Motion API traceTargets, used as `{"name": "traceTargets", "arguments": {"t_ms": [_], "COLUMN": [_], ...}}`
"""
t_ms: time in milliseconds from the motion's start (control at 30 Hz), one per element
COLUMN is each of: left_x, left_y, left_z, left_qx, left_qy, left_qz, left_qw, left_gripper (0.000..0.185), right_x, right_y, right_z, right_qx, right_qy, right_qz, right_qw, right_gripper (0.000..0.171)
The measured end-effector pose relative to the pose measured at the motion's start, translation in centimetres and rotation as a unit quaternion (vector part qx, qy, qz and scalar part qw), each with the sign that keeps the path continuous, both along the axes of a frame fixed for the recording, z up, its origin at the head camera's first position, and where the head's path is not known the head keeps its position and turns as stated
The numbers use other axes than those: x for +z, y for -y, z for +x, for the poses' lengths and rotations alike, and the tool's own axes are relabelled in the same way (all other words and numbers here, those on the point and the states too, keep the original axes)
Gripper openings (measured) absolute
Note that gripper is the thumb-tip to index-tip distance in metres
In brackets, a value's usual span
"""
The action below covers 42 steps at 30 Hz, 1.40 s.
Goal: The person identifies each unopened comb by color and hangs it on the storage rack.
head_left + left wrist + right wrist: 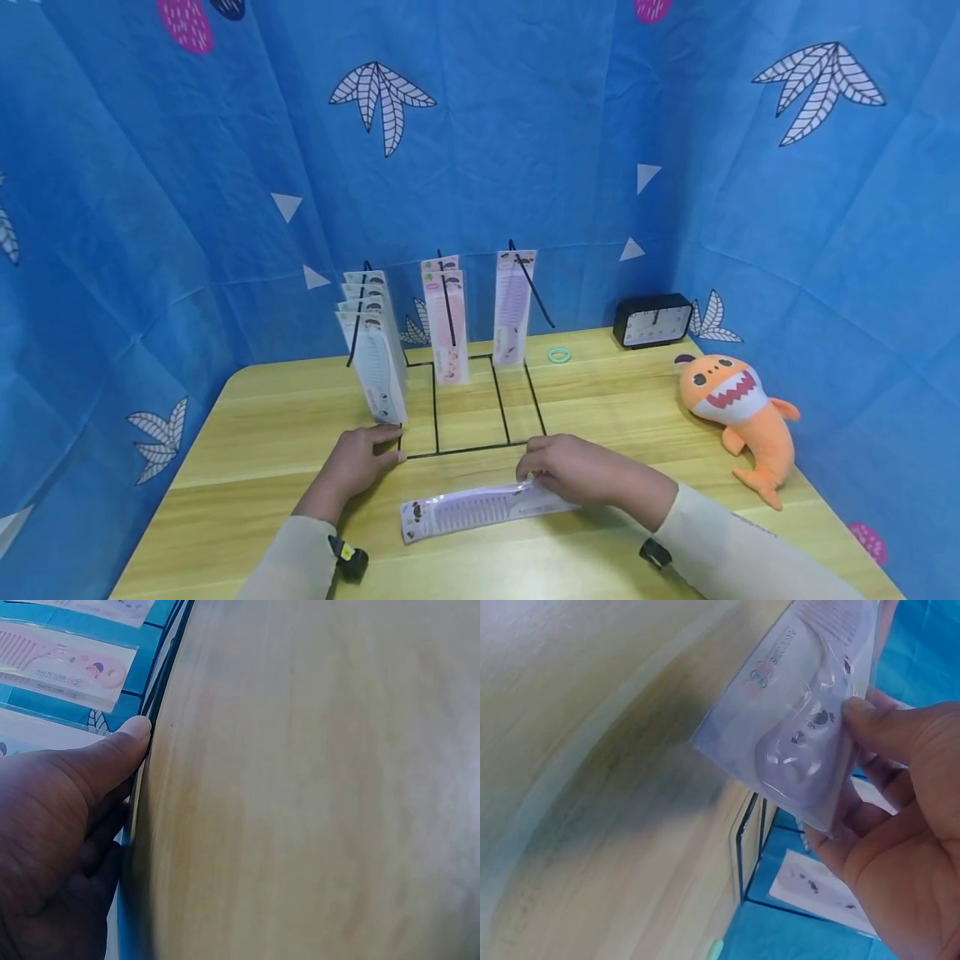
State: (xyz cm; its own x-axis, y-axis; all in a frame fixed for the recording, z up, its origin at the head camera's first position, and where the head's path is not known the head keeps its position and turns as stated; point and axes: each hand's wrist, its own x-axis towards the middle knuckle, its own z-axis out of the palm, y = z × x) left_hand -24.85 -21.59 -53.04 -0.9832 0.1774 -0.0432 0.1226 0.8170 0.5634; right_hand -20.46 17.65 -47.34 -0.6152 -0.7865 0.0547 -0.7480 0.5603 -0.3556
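A light purple comb in a flat clear package (472, 510) lies across the front of the wooden table, with its right end in my right hand (573, 469). The right wrist view shows that end of the packaged comb (791, 739) tilted up off the wood, pinched between thumb and fingers. My left hand (358, 458) rests at the front left corner of a black wire rack (436, 408). Its straight thumb and forefinger touch the wire there. Packaged combs hang from the rack's hooks: several pale ones (375, 367) at left, pink ones (448, 333) in the middle, and a purple one (513, 304) at right.
A mint green ring (558, 356) lies right of the rack. Toward the back right stand a black-framed clock (654, 322) and an orange shark plush (757, 425) near the table's edge. Blue patterned cloth (487, 167) encloses the back and sides.
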Motion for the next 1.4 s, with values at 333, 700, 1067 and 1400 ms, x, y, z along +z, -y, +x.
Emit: {"name": "traceTargets", "arguments": {"t_ms": [333, 700, 1067, 1400], "left_x": [-0.1, -0.1, -0.2, -0.4], "left_y": [0.0, -0.1, 0.1, 0.2], "left_z": [-0.2, 0.1, 0.0, 0.0], "left_qx": [-0.007, -0.001, -0.003, -0.004], "left_qy": [-0.017, -0.005, -0.006, -0.009], "left_qz": [0.0, 0.001, 0.003, -0.005], "left_qw": [0.9998, 1.0, 1.0, 0.9999], "left_gripper": [0.046, 0.047, 0.047, 0.047], "right_x": [0.1, -1.2, -1.9, -2.1], "right_y": [-1.4, -4.5, -5.1, -5.3], "right_z": [0.3, 0.0, -0.7, -1.6], "right_qx": [-0.048, -0.22, -0.265, -0.274], "right_qy": [0.054, 0.144, 0.164, 0.17], "right_qz": [-0.187, -0.323, -0.321, -0.322], "right_qw": [0.98, 0.909, 0.894, 0.89], "right_gripper": [0.018, 0.007, 0.009, 0.008]}}
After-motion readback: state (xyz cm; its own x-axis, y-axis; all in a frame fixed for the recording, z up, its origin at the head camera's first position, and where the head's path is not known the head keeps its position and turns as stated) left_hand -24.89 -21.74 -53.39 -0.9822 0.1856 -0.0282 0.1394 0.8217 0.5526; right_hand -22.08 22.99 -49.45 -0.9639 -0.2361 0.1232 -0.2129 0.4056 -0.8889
